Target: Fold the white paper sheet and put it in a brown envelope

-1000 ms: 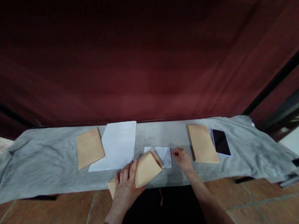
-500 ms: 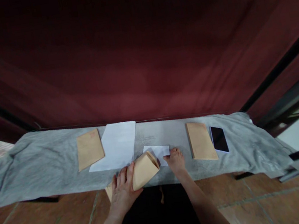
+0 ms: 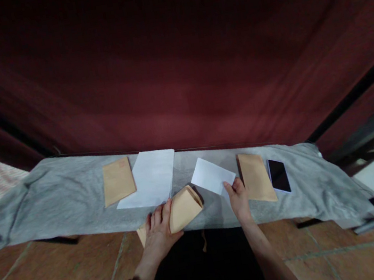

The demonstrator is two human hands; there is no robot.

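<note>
My left hand is wrapped round a brown envelope at the near edge of the grey cloth, with the envelope's mouth gaping open toward the right. My right hand pinches a folded white paper by its near corner and holds it lifted just right of the envelope's mouth. The paper is clear of the envelope.
On the cloth lie another brown envelope and a white sheet at the left, a third brown envelope and a black phone at the right. A dark red curtain hangs behind. Tiled floor is below.
My right hand took hold of the folded white paper, which lay flat by the envelope's mouth, and lifted it up and to the right. My left hand stayed on the envelope.
</note>
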